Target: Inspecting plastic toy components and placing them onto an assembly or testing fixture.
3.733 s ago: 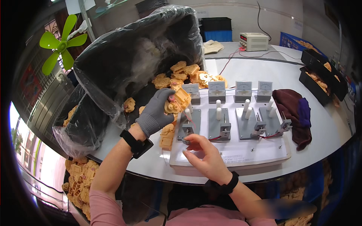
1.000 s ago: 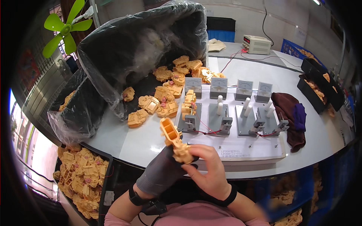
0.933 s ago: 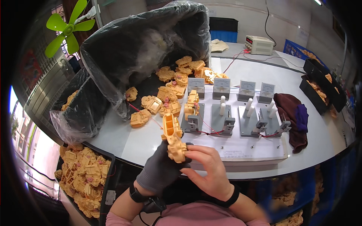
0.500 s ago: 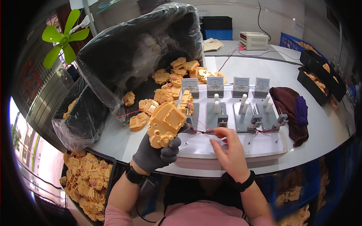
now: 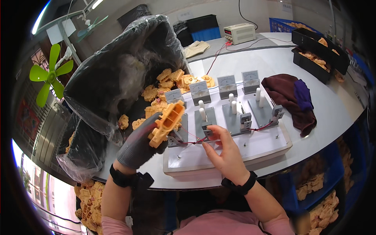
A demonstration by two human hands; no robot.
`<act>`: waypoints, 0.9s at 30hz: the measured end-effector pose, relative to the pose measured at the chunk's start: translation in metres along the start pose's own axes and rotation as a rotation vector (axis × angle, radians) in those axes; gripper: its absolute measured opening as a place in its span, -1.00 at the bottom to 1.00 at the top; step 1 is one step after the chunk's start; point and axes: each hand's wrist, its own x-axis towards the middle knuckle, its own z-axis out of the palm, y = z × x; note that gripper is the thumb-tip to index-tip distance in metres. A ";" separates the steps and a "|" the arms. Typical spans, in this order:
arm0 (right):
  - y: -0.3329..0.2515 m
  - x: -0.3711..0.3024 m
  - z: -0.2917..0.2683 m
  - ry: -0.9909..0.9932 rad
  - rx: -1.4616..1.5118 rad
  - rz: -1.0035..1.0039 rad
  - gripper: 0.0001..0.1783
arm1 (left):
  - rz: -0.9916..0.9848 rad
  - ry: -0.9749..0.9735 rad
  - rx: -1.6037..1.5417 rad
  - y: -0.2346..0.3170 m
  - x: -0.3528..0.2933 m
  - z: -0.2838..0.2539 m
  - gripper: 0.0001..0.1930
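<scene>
My left hand, in a grey glove, grips a tan plastic housing tilted on edge, its hollow side in view. A thin red wire slants from beside the housing toward my right hand. That hand is bare, with thumb and forefinger apart. The thumb tip is at the dark red leads, while the forefinger is by a small grey clamp block; whether it presses on it cannot be made out. Grey plates with white posts stand on a white board, behind them several panel meters.
A plastic-lined black bin lies tipped at left, tan housings spilling from it. At right are a dark brown cloth and black trays of tan parts. A power supply stands at the back. Blue crates are below the table.
My view has swung, shifting the table leftward. My left hand has turned the housing from its broad face onto its edge. My right hand has come closer to the clamp block and leads.
</scene>
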 end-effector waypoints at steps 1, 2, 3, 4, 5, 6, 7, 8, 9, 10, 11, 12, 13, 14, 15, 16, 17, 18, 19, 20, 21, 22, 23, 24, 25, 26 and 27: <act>0.002 0.000 0.000 0.008 0.002 -0.003 -0.56 | 0.111 -0.185 0.159 0.018 0.006 -0.012 -0.35; 0.004 -0.001 -0.001 -0.014 0.020 0.005 -0.58 | 0.300 -0.138 0.509 0.020 0.018 -0.013 -0.33; 0.004 -0.002 -0.002 -0.033 0.034 0.014 -0.59 | 0.365 -0.155 0.577 0.022 0.026 -0.017 -0.35; 0.003 -0.003 -0.003 -0.025 0.034 0.011 -0.59 | 0.427 -0.169 0.645 0.024 0.034 -0.020 -0.37; 0.002 -0.004 -0.003 -0.056 0.056 0.008 -0.60 | 0.455 -0.217 0.633 0.025 0.046 -0.025 -0.36; 0.001 -0.004 -0.003 -0.092 0.080 0.006 -0.61 | 0.515 -0.200 0.754 0.028 0.053 -0.027 -0.42; 0.001 -0.004 -0.005 -0.079 0.075 0.010 -0.61 | 0.143 -0.175 0.523 0.042 0.066 -0.019 -0.37; 0.001 -0.004 -0.008 -0.076 0.087 0.023 -0.62 | -0.226 -0.149 0.286 0.055 0.077 -0.011 -0.30; -0.001 -0.003 -0.007 -0.085 0.110 0.025 -0.63 | 0.179 -0.295 0.692 0.036 0.085 -0.028 -0.40; -0.001 -0.003 -0.007 -0.078 0.111 0.023 -0.63 | 0.182 -0.300 0.696 0.039 0.095 -0.026 -0.40; 0.001 -0.003 -0.007 -0.071 0.104 0.008 -0.63 | -0.213 -0.190 0.323 0.044 0.107 -0.022 -0.49; 0.001 -0.004 -0.007 -0.066 0.099 -0.005 -0.64 | -0.596 -0.070 -0.061 0.046 0.114 -0.019 -0.56; 0.001 -0.004 -0.007 -0.061 0.102 -0.005 -0.64 | -0.548 -0.117 -0.028 0.039 0.116 -0.021 -0.60; -0.001 -0.004 -0.008 -0.070 0.103 -0.010 -0.64 | -0.550 -0.119 -0.024 0.038 0.118 -0.022 -0.60; -0.001 -0.004 -0.008 -0.078 0.102 -0.013 -0.64 | -0.601 -0.106 -0.016 0.038 0.121 -0.022 -0.58; -0.001 -0.004 -0.008 -0.075 0.104 -0.010 -0.64 | -0.652 -0.093 -0.010 0.038 0.124 -0.022 -0.55; 0.000 -0.004 -0.007 -0.078 0.094 -0.021 -0.64 | -0.655 -0.094 -0.008 0.038 0.126 -0.020 -0.55; 0.001 -0.003 -0.007 -0.085 0.083 -0.029 -0.64 | -0.556 -0.039 0.150 0.037 0.130 -0.014 -0.51; 0.001 -0.003 -0.008 -0.088 0.083 -0.026 -0.64 | -0.454 0.017 0.305 0.036 0.134 -0.008 -0.45; 0.000 -0.003 -0.008 -0.078 0.083 -0.012 -0.64 | -0.458 0.018 0.301 0.029 0.138 -0.004 -0.45; -0.002 -0.003 -0.007 -0.080 0.093 -0.005 -0.65 | -0.321 0.071 0.414 0.018 0.141 -0.003 -0.44; -0.003 -0.004 -0.006 -0.094 0.098 -0.008 -0.65 | -0.182 0.120 0.524 0.006 0.145 -0.002 -0.41; -0.003 -0.004 -0.005 -0.087 0.102 -0.014 -0.65 | -0.167 0.105 0.602 -0.004 0.148 -0.001 -0.39; 0.002 -0.004 -0.009 -0.056 0.092 -0.002 -0.65 | -0.251 -0.029 0.596 0.014 0.148 0.024 -0.38; 0.002 -0.004 -0.009 -0.064 0.096 -0.001 -0.65 | -0.221 -0.053 0.728 0.019 0.145 0.032 -0.33; 0.002 -0.003 -0.009 -0.060 0.094 -0.011 -0.65 | -0.187 -0.085 0.858 0.023 0.142 0.040 -0.27; 0.002 -0.004 -0.010 -0.050 0.088 -0.015 -0.65 | -0.168 -0.112 0.912 0.037 0.136 0.052 -0.28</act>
